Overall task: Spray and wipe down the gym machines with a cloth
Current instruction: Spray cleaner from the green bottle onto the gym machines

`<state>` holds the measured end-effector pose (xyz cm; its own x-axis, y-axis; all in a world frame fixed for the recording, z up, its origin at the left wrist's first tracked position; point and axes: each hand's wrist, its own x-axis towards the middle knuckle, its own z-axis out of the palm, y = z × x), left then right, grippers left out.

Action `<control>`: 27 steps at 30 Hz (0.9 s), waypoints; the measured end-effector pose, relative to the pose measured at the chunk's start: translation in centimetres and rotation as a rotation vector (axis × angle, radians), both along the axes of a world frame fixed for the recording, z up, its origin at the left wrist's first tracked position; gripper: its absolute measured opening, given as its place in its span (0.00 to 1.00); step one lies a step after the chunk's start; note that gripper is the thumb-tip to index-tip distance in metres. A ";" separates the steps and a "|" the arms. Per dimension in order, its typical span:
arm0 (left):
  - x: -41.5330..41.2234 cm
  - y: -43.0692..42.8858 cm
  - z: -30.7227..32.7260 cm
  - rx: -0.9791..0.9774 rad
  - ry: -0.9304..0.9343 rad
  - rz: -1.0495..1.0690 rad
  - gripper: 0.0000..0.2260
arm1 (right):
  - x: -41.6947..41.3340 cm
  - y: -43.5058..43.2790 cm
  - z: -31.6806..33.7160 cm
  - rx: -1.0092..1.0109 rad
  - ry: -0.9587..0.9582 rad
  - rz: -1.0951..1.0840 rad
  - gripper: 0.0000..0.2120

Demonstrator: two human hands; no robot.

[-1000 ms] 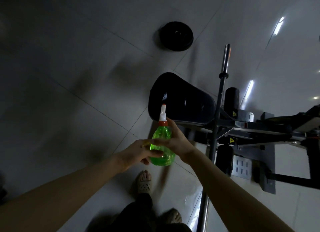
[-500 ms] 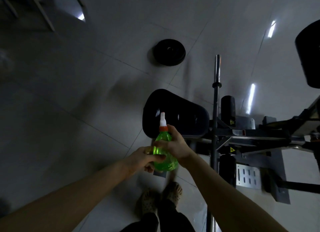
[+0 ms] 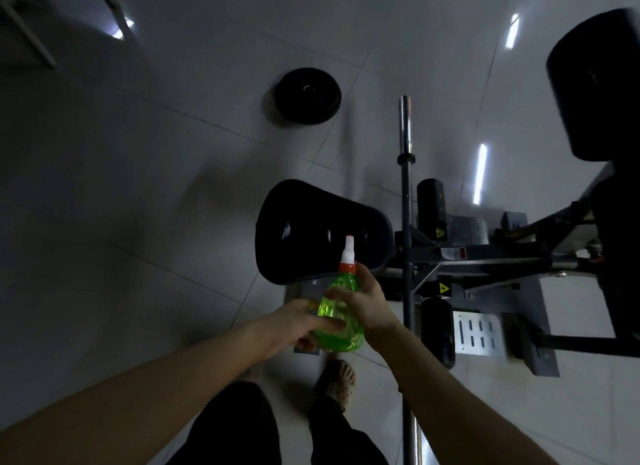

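A green spray bottle point(image 3: 341, 322) with an orange collar and white nozzle stands upright in front of me, held by both hands. My right hand point(image 3: 367, 301) grips its upper body from the right. My left hand point(image 3: 294, 324) holds its lower body from the left, and a bit of yellow shows at the fingers. Just beyond the nozzle lies the black padded seat point(image 3: 322, 232) of a gym bench. No cloth is clearly visible.
A steel barbell point(image 3: 406, 194) runs from the floor near my feet up past the bench frame point(image 3: 485, 267). A black weight plate point(image 3: 307, 95) lies on the tiled floor farther off. A large black pad point(image 3: 595, 83) is at the upper right. My feet point(image 3: 337, 381) stand below the bottle.
The view has shifted so the bench and barbell sit closer and lower. My feet have stepped forward. Both hands keep the same hold on the bottle.
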<state>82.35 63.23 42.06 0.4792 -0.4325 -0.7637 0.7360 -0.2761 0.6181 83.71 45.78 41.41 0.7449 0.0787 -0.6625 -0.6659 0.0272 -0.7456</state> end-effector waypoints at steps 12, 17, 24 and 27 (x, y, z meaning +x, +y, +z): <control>3.6 5.2 -0.7 -0.086 0.044 -0.362 0.16 | -3.4 6.5 0.5 -0.103 0.016 -0.488 0.29; 3.7 7.6 -1.5 -0.043 0.048 -0.474 0.22 | -4.7 10.1 0.8 -0.160 0.011 -0.670 0.38; 1.5 10.3 -3.4 0.037 0.055 -0.582 0.34 | -8.1 12.4 0.0 -0.035 0.042 -0.638 0.29; 0.6 11.4 -3.9 0.036 0.083 -0.598 0.27 | -9.3 13.9 -0.9 -0.055 0.053 -0.673 0.29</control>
